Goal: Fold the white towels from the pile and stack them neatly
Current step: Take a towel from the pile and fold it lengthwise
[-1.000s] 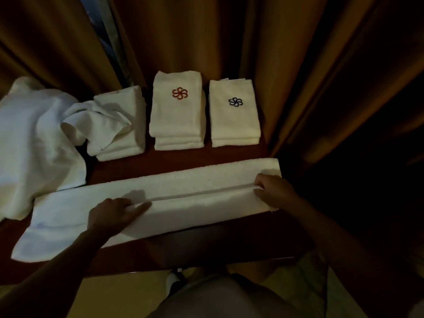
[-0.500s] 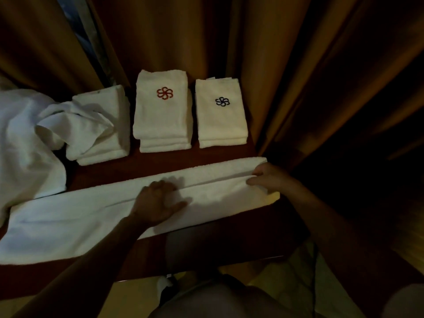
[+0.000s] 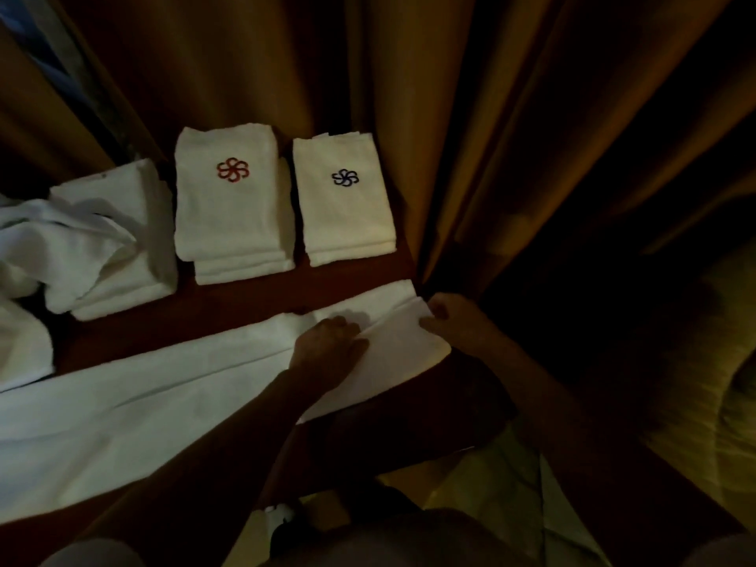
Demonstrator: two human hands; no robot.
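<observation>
The long towel (image 3: 143, 411) lies left-to-right across the counter (image 3: 229, 317), both hands at its right end: left hand (image 3: 327, 345) pressing flat, right hand (image 3: 450, 321) pinching the edge.

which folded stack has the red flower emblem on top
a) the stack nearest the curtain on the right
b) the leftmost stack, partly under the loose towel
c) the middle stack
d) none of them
c: the red flower emblem sits on the middle stack, while the right stack carries a dark blue flower emblem and the left stack shows no emblem.
</observation>
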